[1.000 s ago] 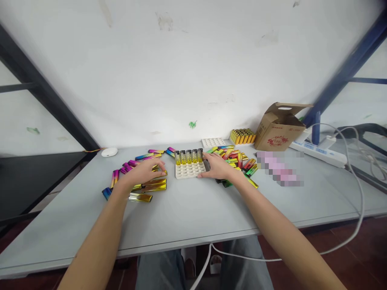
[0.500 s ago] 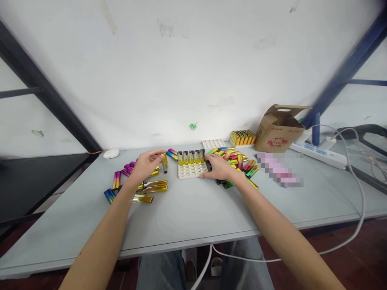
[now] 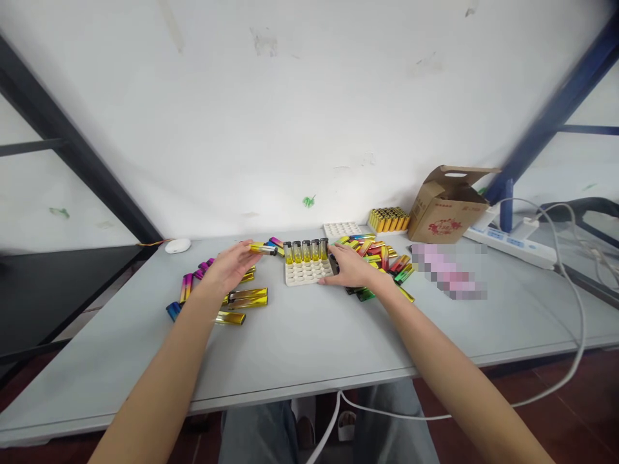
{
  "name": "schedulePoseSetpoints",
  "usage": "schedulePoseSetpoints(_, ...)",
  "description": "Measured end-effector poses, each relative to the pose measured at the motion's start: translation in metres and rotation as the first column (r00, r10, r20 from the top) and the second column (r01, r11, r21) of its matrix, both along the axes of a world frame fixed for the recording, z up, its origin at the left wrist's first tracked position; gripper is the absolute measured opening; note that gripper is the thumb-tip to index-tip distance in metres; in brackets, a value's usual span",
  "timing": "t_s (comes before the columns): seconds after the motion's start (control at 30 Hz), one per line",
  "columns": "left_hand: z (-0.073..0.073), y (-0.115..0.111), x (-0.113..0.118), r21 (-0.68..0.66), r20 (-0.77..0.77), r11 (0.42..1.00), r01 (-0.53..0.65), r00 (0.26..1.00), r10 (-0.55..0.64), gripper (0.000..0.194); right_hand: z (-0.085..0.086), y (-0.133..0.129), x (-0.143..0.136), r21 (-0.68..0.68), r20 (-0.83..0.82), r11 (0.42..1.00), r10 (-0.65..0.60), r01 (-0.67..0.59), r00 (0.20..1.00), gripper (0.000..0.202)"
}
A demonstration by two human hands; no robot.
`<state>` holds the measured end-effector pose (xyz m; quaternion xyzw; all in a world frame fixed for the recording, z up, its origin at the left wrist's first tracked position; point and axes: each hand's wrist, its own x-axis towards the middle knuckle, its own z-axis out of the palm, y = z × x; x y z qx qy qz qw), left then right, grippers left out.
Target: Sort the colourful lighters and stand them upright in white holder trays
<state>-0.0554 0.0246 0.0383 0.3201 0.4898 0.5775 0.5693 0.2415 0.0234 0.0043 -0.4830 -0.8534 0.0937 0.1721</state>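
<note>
front tray (image 3: 308,274) between left lighters (image 3: 247,299) and right lighters (image 3: 385,258); box (image 3: 445,219) right of full tray (image 3: 388,221), near rear edge of table (image 3: 309,341).

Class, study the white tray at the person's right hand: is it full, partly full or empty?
Partly full: five lighters stand upright in the back row of the white tray, while the visible holes in front are empty.

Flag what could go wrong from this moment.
The gold lighter, held near one end by the left hand, could swivel or slip.
The upright lighters stand close together along the tray's back row, so a bump might tilt one.
The right hand grips only the right side of the white tray, which could pivot if knocked.
</note>
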Motion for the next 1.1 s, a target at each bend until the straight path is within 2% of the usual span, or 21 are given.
schedulePoseSetpoints(0.1,0.004,-0.002,0.004,-0.072,0.065,0.997,-0.031,0.997,0.036,0.016,0.003,-0.003,0.0,0.005,-0.088,0.999,-0.044,0.045,0.995,0.092)
schedulePoseSetpoints(0.17,0.006,-0.004,0.007,-0.086,0.088,0.996,-0.011,0.996,0.019,0.014,0.008,-0.006,-0.001,0.065,-0.194,0.994,-0.073,0.087,0.978,0.093)
schedulePoseSetpoints(0.27,0.006,-0.006,0.011,-0.024,0.089,0.992,0.126,0.988,-0.123,0.014,0.018,-0.013,-0.007,0.212,-0.353,0.972,-0.024,0.105,0.935,0.072)
schedulePoseSetpoints(0.33,0.004,-0.009,0.016,0.052,0.066,0.967,0.25,0.965,-0.253,0.016,0.022,-0.018,-0.013,0.285,-0.412,0.956,0.055,0.071,0.909,0.056)
schedulePoseSetpoints(0.4,0.001,-0.012,0.023,0.114,0.029,0.937,0.331,0.941,-0.336,0.02,0.023,-0.023,-0.02,0.316,-0.456,0.948,0.126,0.028,0.881,0.048)
schedulePoseSetpoints(0.5,-0.004,-0.018,0.036,0.154,-0.024,0.915,0.374,0.927,-0.375,0.025,0.019,-0.025,-0.03,0.305,-0.54,0.952,0.162,0.012,0.826,0.042)
schedulePoseSetpoints(0.7,-0.01,-0.025,0.047,0.165,-0.042,0.866,0.471,0.881,-0.471,0.022,0.02,-0.025,-0.032,0.188,-0.67,0.982,0.11,0.024,0.734,0.021)
schedulePoseSetpoints(0.8,-0.009,-0.028,0.048,0.135,-0.067,0.81,0.571,0.821,-0.567,0.025,0.024,-0.026,-0.03,0.181,-0.677,0.983,0.154,-0.041,0.72,0.022)
schedulePoseSetpoints(1.0,-0.006,-0.036,0.053,0.038,-0.082,0.627,0.778,0.628,-0.774,0.033,0.026,-0.033,-0.034,0.163,-0.65,0.958,0.285,-0.237,0.704,0.039)
schedulePoseSetpoints(1.1,-0.004,-0.039,0.053,0.039,-0.094,0.587,0.808,0.588,-0.803,0.025,0.028,-0.035,-0.035,0.17,-0.641,0.95,0.31,-0.263,0.702,0.043)
